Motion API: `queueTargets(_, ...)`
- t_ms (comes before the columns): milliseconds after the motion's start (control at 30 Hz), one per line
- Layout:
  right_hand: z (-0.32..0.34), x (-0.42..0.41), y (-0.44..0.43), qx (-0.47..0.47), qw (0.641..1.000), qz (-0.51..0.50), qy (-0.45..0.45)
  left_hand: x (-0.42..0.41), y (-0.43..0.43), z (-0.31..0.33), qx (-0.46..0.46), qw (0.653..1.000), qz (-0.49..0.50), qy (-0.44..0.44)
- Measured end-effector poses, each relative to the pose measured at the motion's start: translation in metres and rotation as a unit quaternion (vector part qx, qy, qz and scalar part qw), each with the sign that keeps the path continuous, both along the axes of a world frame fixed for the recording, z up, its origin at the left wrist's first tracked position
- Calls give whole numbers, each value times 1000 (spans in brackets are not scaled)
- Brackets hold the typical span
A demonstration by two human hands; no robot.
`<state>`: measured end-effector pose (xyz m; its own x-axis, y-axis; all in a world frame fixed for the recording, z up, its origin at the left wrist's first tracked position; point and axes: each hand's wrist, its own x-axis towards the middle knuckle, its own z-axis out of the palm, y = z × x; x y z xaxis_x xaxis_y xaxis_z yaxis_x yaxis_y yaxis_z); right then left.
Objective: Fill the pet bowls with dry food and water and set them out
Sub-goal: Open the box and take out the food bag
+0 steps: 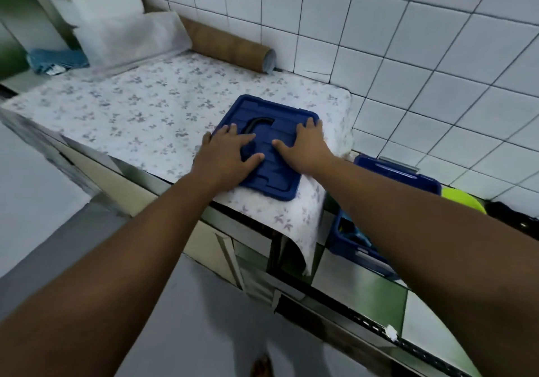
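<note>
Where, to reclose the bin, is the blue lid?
Head view: the blue lid lies flat on the floral cover, at its right end, under the left hand and right hand.

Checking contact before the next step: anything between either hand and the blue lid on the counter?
Nothing visible. The left hand and the right hand both lie flat on the blue lid, fingers spread; the left one covers part of its dark handle. The lid lies on the flowered cloth.

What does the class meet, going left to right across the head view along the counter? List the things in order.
Blue cloth → white folded sheet → blue lid → blue tub → yellow-green bowl.
</note>
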<state>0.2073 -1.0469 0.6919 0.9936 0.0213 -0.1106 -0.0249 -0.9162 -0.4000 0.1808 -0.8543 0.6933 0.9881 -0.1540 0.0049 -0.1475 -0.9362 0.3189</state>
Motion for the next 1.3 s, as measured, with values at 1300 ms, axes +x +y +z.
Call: queueTargets(1300, -77, -152, -243, -201, 979, 36, -3, -38, -236, -76, 256, 928, -268, -30)
